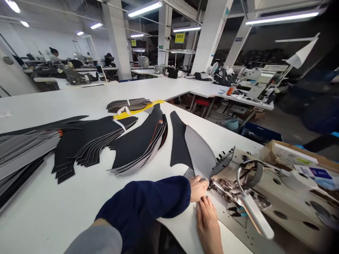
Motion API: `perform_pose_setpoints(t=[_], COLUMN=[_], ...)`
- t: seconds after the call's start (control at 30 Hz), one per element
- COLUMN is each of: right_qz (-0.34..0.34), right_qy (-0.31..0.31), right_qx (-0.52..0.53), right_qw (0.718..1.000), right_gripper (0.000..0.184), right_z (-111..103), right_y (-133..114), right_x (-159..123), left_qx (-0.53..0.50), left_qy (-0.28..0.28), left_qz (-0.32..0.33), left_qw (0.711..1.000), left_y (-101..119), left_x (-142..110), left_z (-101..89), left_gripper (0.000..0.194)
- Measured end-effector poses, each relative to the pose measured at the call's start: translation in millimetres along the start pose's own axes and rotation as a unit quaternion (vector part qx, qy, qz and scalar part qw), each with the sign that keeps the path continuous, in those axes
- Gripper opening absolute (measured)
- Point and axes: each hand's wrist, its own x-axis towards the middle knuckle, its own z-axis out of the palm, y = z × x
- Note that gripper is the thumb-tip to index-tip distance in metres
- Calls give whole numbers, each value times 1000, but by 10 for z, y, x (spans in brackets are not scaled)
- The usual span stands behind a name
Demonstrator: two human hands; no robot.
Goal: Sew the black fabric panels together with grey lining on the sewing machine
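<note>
My left hand (pixel 198 188), in a dark blue sleeve, pinches the near end of a curved grey cut piece (pixel 200 155) right at the machine's feed. Its fingers are closed on that piece. My right hand (pixel 209 220) lies flat on the white table (pixel 66 197) just in front of the machine (pixel 265 197), fingers stretched toward the feed. The grey piece lies over a black cut piece (pixel 178 141) and rises toward the far side.
Fanned stacks of black and grey cut pieces (pixel 140 144) cover the table to the left, with a smaller bundle (pixel 128 104) on yellow sheet farther back. A cardboard box (pixel 299 158) stands right of the machine. Other workers sit at distant tables (pixel 54 54).
</note>
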Motion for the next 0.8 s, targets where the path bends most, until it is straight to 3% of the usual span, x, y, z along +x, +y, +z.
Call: perform_pose_setpoints(t=[0.1,0.27,0.37,0.5,0.57,0.67,0.73,0.8], right_qz=[45,103,139,226,303,415,458,482], right_qy=[-8,-5,-38,-3,10,44,40,12], right_qx=[38,118,154,220,264,397,482,509], right_qw=[998,988,977,949,916,818,745,713], right_gripper=[40,44,45,49,54,70,73,64], right_z=[-7,-63,-166,-412,-526,-620,-640,-666], right_y=[10,70,15,-300,-505,-739,-808,-816], right_x=[-3,36,79,65,84,210,322,390], left_qx=[-29,-64,-96,-147,-179,-259,-318,-356], left_qy=[29,36,24,-12,-42,-67,-52,-47], left_qz=[-54,-48,-61,-101,-115,-125,-95,-37], left_qw=[998,996,993,984,976,955,942,933], left_y=[-2,-46,-57,-64,-87,-59,54,196], left_x=[-76,-34,21,-118,-358,-909,-1309,-1652], left_z=[75,112,45,-158,-281,-483,-638,-794], left_gripper=[28,22,23,24,26,28,30,29])
